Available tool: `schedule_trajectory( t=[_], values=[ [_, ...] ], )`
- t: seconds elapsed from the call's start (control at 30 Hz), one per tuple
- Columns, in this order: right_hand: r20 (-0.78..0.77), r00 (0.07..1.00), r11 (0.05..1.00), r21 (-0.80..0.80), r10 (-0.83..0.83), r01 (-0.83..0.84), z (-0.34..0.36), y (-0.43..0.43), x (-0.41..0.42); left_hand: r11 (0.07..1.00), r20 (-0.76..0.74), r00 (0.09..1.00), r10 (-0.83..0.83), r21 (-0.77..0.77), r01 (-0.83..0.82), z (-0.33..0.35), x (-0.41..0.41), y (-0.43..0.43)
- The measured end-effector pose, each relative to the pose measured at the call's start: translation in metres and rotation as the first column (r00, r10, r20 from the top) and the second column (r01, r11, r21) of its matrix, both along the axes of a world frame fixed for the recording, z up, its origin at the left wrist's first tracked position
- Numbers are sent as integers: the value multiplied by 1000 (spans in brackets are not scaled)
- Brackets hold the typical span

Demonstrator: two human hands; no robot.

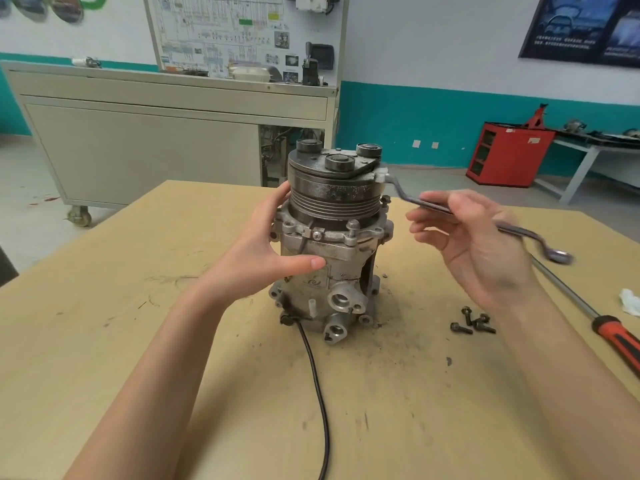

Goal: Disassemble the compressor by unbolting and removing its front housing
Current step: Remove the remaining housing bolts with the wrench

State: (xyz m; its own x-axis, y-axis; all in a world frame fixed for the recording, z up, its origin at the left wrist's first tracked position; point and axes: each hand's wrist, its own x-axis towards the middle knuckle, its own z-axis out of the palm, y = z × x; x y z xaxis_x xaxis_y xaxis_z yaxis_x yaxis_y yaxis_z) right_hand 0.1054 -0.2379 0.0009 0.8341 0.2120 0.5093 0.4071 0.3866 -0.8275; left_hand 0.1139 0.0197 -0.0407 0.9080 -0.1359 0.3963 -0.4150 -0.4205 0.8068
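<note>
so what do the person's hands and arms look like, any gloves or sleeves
No gloves, rings or watch show: the left hand and right hand are bare. The left arm and right arm are bare too, no sleeves in view. A dark smudge marks the right palm.

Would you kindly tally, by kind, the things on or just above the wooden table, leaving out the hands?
Compressor: 1
Wrench: 1
Screwdriver: 1
Loose bolts: 4, as far as the bunch lets me tell
White rag: 1
Total: 8
</note>
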Motion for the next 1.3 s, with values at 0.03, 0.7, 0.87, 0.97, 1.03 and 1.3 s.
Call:
schedule_trajectory(
  t=[0.03,0.7,0.87,0.97,1.03,1.3],
  values=[
    [93,984,985,-68,-149,155,2,1,-10,1000,-1,1000,0,1,0,0,0,0],
    [1000,-19,-61,18,-23,998,-15,78,-73,1000,41,999,-24,-10,24,0,1,-2],
    [986,106,21,-105,-130,994,-9,79,-75,1000,40,999,-15,-19,16,0,-1,-3],
    [980,109,-87,-125,-168,988,-9,93,-79,1000,43,999,-9,-20,10,0,-1,-3],
    [976,111,-161,-142,-187,977,-11,106,-79,1000,46,999,-5,-13,6,-1,0,-3],
    [911,350,362,-257,-220,896,-26,65,-64,1000,21,1000,-14,-19,14,1,-1,-3]
  ],
)
